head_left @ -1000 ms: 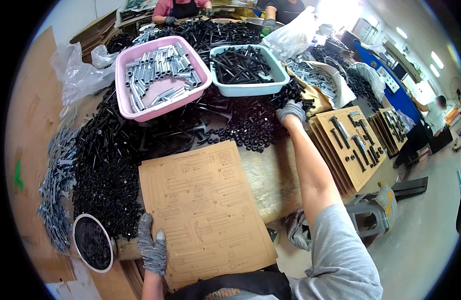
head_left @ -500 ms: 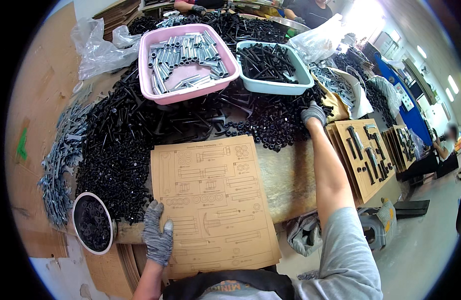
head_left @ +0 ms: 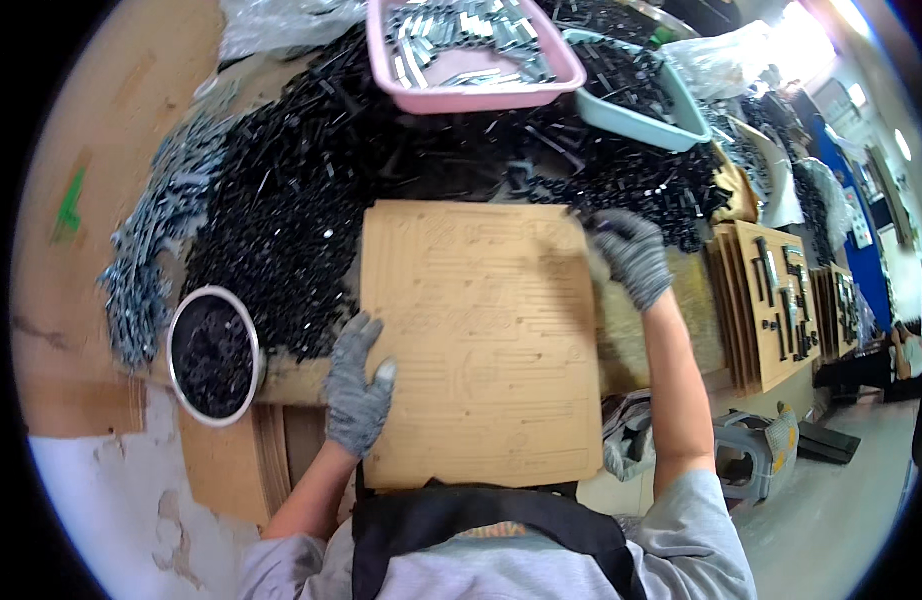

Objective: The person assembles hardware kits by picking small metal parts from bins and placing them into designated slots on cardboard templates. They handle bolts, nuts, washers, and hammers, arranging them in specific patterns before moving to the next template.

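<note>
A brown cardboard sheet [head_left: 481, 350] printed with line outlines of hardware lies in front of me, apparently atop other sheets. My left hand [head_left: 361, 388], in a grey knitted glove, rests at the sheet's left edge with its thumb apart from the fingers. Over the sheet's upper right corner is my right hand [head_left: 633, 258], gloved alike, its fingers curled together. Something small and dark shows at those fingertips, too blurred to name. Beyond the sheet spreads a heap of black bolts and other hardware [head_left: 271, 210].
A pink tub [head_left: 471, 100] of silver metal tubes and a light-blue tub [head_left: 646, 130] of black bolts stand at the back. At left are a white-rimmed bowl [head_left: 251, 385] of black parts and silvery pieces [head_left: 146, 270]. Boards with hardware mounted on them [head_left: 771, 345] stand at right.
My right hand has come back from the black nuts beside the blue tub to the sheet's upper right corner. My left hand stays at the sheet's left edge. The view has shifted.
</note>
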The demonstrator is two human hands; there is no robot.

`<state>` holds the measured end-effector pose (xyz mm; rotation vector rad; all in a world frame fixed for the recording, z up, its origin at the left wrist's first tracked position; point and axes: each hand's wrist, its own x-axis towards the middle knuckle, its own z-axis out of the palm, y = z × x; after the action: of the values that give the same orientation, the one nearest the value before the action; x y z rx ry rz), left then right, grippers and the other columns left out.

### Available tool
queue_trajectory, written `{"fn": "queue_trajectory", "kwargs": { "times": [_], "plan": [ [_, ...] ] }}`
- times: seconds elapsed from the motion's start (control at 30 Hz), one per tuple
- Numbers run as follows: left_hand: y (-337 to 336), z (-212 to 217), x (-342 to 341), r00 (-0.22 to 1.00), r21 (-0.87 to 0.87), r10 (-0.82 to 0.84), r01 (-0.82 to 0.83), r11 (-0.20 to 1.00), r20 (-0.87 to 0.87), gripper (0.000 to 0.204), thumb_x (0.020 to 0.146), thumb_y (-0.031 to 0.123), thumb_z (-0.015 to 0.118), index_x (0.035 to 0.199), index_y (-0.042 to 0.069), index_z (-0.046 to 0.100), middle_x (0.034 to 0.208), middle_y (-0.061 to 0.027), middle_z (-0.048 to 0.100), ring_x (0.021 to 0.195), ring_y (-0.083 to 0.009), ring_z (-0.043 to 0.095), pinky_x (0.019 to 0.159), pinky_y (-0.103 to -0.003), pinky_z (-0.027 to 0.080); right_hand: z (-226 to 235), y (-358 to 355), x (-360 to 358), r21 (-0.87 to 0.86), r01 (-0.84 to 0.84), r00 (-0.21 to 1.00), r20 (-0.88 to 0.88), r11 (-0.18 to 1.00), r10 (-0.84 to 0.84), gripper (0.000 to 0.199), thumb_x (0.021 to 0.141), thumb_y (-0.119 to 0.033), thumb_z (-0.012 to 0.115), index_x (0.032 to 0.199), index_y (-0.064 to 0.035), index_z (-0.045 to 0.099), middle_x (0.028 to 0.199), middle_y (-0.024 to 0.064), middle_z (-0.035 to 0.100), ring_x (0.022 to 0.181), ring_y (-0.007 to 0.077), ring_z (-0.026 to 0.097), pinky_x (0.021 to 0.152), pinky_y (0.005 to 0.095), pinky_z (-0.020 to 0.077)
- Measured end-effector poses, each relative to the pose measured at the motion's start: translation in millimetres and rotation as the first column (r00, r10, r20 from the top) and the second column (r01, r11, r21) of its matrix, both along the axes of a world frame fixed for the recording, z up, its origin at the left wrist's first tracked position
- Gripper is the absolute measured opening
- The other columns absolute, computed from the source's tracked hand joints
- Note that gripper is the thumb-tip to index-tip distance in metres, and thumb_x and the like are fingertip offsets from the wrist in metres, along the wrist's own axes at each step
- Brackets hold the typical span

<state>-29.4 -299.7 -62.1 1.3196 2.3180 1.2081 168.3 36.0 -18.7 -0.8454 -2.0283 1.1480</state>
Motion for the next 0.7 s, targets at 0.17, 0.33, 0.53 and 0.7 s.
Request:
{"fn": "queue_trajectory", "kwargs": {
  "times": [0.17,0.33,0.53,0.7],
  "plan": [
    [3,2,-5,0.998,-0.028,-0.064,0.064,0.998,-0.012,0.048,0.083,0.015,0.064,0.128,0.004,0.052,0.138,-0.0169,0.046,0.129,-0.0313,0.042,0.109,-0.04,0.031,-17,-99,-46,-0.086,-0.363,0.901,0.22,0.928,0.373,0.023,0.079,-0.01,0.069,0.101,-0.0048,0.068,0.088,0.0123,0.068,0.081,0.0214,0.065,0.075,0.0315,0.0518],
    [7,26,-9,0.97,-0.158,-0.115,0.081,0.984,-0.214,0.041,0.084,0.02,0.065,0.122,0.006,0.057,0.128,-0.0155,0.054,0.121,-0.0305,0.049,0.102,-0.04,0.04,-4,-131,-39,0.114,-0.296,0.892,0.387,0.948,0.232,0.05,0.078,-0.014,0.07,0.126,-0.0095,0.054,0.101,0.0148,0.064,0.088,0.0293,0.065,0.079,0.0371,0.0524],
    [84,45,-21,0.911,-0.211,-0.336,0.289,0.934,-0.241,0.028,0.087,0.021,0.06,0.112,0.008,0.062,0.115,-0.0119,0.061,0.11,-0.0274,0.057,0.093,-0.038,0.047,-4,-148,-14,0.261,-0.128,0.808,0.587,0.957,-0.052,0.071,0.072,-0.023,0.075,0.132,-0.0037,0.043,0.116,0.0194,0.056,0.1,0.0327,0.061,0.083,0.0398,0.051],
    [114,42,-30,0.81,-0.492,-0.56,0.421,0.762,-0.173,0.022,0.086,0.017,0.058,0.105,0.007,0.062,0.107,-0.013,0.061,0.102,-0.0296,0.059,0.087,-0.039,0.048,-13,-144,-7,0.38,-0.129,0.783,0.606,0.916,-0.141,0.056,0.073,-0.009,0.064,0.126,-0.0082,0.049,0.119,0.0188,0.055,0.101,0.036,0.059,0.085,0.0424,0.0504]
  ]
}}
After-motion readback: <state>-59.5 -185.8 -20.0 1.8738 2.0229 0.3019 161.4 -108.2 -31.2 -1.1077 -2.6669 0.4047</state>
